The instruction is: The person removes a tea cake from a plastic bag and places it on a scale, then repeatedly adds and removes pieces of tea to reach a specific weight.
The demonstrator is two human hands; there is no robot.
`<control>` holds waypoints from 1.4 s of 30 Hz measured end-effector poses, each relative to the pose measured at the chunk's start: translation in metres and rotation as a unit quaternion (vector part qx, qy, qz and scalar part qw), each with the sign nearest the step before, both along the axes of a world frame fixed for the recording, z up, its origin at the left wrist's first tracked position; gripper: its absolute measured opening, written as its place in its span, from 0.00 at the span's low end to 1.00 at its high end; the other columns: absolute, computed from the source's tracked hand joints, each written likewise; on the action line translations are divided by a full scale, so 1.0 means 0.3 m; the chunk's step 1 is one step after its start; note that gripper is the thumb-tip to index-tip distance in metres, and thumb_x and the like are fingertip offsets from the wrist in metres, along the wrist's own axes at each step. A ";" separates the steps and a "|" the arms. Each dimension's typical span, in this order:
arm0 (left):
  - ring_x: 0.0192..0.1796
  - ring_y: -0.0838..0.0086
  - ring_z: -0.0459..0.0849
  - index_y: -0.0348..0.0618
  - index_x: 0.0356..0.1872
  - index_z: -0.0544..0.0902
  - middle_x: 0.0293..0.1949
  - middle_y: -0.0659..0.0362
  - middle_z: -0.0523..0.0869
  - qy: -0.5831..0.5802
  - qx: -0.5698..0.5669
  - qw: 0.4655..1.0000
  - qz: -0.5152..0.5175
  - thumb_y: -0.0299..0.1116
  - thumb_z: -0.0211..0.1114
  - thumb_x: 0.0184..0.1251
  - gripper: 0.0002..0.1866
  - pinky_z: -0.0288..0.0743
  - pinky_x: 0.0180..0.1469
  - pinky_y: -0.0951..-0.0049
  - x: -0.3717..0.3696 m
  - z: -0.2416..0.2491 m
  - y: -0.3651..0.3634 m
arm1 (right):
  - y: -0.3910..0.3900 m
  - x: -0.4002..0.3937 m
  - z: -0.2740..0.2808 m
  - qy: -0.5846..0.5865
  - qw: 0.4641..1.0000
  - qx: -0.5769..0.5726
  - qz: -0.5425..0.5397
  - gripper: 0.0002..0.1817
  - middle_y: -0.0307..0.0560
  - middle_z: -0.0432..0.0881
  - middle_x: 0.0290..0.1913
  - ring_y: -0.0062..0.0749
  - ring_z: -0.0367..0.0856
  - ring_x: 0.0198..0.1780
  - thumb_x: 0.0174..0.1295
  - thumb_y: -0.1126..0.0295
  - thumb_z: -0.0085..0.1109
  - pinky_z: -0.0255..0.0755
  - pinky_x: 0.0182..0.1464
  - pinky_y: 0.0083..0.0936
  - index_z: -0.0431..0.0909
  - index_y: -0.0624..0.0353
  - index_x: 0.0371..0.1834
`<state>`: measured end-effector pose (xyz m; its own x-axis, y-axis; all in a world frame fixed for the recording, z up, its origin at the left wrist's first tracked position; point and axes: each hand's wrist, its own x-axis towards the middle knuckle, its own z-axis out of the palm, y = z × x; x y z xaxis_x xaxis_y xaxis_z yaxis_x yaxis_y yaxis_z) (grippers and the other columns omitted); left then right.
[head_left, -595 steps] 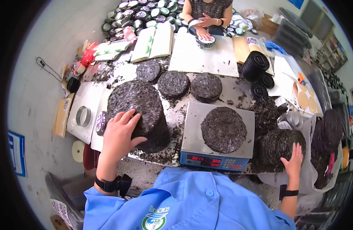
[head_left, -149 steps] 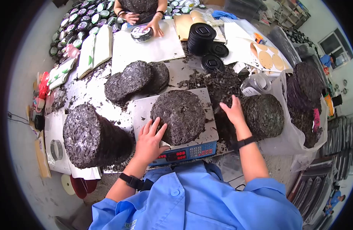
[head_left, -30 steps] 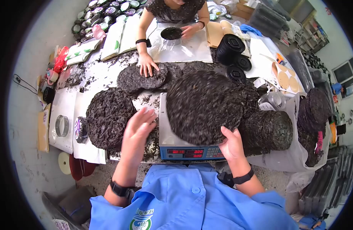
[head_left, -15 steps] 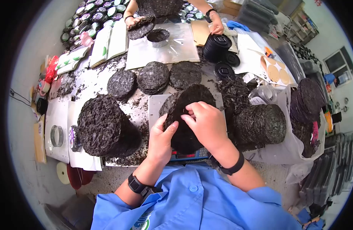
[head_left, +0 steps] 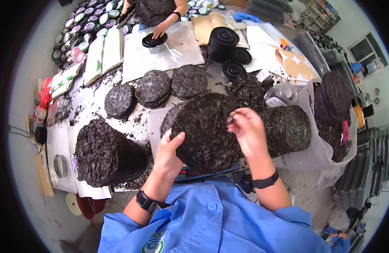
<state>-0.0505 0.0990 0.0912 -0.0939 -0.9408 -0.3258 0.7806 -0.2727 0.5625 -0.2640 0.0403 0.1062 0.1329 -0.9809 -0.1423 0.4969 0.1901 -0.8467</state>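
My left hand (head_left: 168, 154) grips the left edge of a round dark cake of dried seaweed (head_left: 207, 135), thumb on its face. The cake is tilted up toward me, over a scale (head_left: 157, 120) that it mostly hides. At its upper right edge my right hand (head_left: 250, 131) pinches a small dark bit of seaweed, slightly blurred. A tall stack of seaweed cakes (head_left: 103, 154) lies at my left, another stack (head_left: 289, 128) at my right. Smaller seaweed piles (head_left: 120, 101) stand in a row beyond the scale.
Across the table, a co-worker's hand (head_left: 162, 28) rests on a black lid (head_left: 154, 40) atop a clear container. Black lids (head_left: 223, 40) are stacked beside it. A clear jar (head_left: 283, 93) and a plastic bag (head_left: 302, 158) are at right. Seaweed crumbs litter the table.
My right hand has moved right, from the middle of the cake to its edge. The cake's face now shows more fully. The co-worker has put a black lid on the container.
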 end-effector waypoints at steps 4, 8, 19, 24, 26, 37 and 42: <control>0.55 0.68 0.82 0.38 0.63 0.73 0.55 0.55 0.83 -0.108 0.006 0.989 0.097 0.24 0.61 0.68 0.22 0.75 0.60 0.65 -0.003 0.024 -0.026 | -0.016 -0.218 0.052 0.057 0.993 -0.053 -0.093 0.06 0.43 0.84 0.38 0.25 0.84 0.35 0.66 0.76 0.58 0.81 0.37 0.20 0.80 0.65 0.44; 0.56 0.54 0.83 0.36 0.53 0.82 0.52 0.46 0.85 -0.690 -0.352 0.624 0.102 0.14 0.58 0.54 0.23 0.76 0.60 0.64 0.006 0.011 -0.024 | -0.101 -0.516 0.144 0.398 0.886 -0.116 -0.207 0.09 0.44 0.84 0.36 0.24 0.82 0.32 0.66 0.74 0.61 0.77 0.34 0.19 0.81 0.67 0.45; 0.72 0.52 0.67 0.44 0.66 0.72 0.70 0.47 0.68 -0.786 -0.313 0.520 -0.116 0.27 0.75 0.47 0.39 0.62 0.72 0.56 0.075 -0.002 0.027 | -0.513 -0.850 0.079 0.848 0.507 -0.078 -0.134 0.11 0.54 0.86 0.35 0.46 0.85 0.38 0.61 0.63 0.61 0.76 0.40 0.39 0.84 0.59 0.39; 0.69 0.51 0.71 0.43 0.66 0.73 0.68 0.47 0.72 -0.773 -0.300 0.558 0.028 0.20 0.70 0.48 0.37 0.66 0.69 0.59 0.204 0.095 0.019 | -0.219 -0.448 0.181 0.576 0.808 -0.118 -0.016 0.10 0.42 0.86 0.35 0.19 0.83 0.38 0.64 0.72 0.60 0.75 0.40 0.19 0.81 0.65 0.45; 0.68 0.52 0.72 0.41 0.65 0.74 0.68 0.47 0.72 -0.774 -0.319 0.543 0.058 0.20 0.69 0.49 0.35 0.66 0.69 0.59 0.219 0.155 0.032 | -0.126 -0.359 0.150 0.558 0.811 -0.169 0.046 0.14 0.44 0.86 0.44 0.21 0.82 0.42 0.63 0.74 0.62 0.76 0.46 0.19 0.80 0.65 0.51; 0.72 0.53 0.65 0.50 0.66 0.74 0.71 0.50 0.68 -0.771 -0.353 0.526 -0.068 0.34 0.80 0.39 0.44 0.61 0.72 0.54 0.088 0.126 0.029 | 0.319 -0.482 -0.549 0.384 0.900 0.202 -0.024 0.24 0.49 0.78 0.59 0.32 0.78 0.59 0.64 0.72 0.60 0.74 0.59 0.27 0.71 0.65 0.64; 0.75 0.57 0.61 0.54 0.67 0.72 0.73 0.54 0.64 -0.835 -0.303 0.386 -0.250 0.42 0.77 0.45 0.42 0.54 0.74 0.51 0.061 -0.219 0.028 | 0.257 -0.518 -0.940 0.485 0.844 0.226 -0.035 0.30 0.51 0.80 0.55 0.29 0.79 0.46 0.63 0.65 0.63 0.73 0.44 0.24 0.68 0.69 0.66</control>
<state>-0.0322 0.1075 0.0256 -0.4473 -0.8924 -0.0596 -0.8730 0.4212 0.2457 -0.4193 0.1173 -0.1759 -0.3172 -0.7976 -0.5131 -0.3646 0.6020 -0.7104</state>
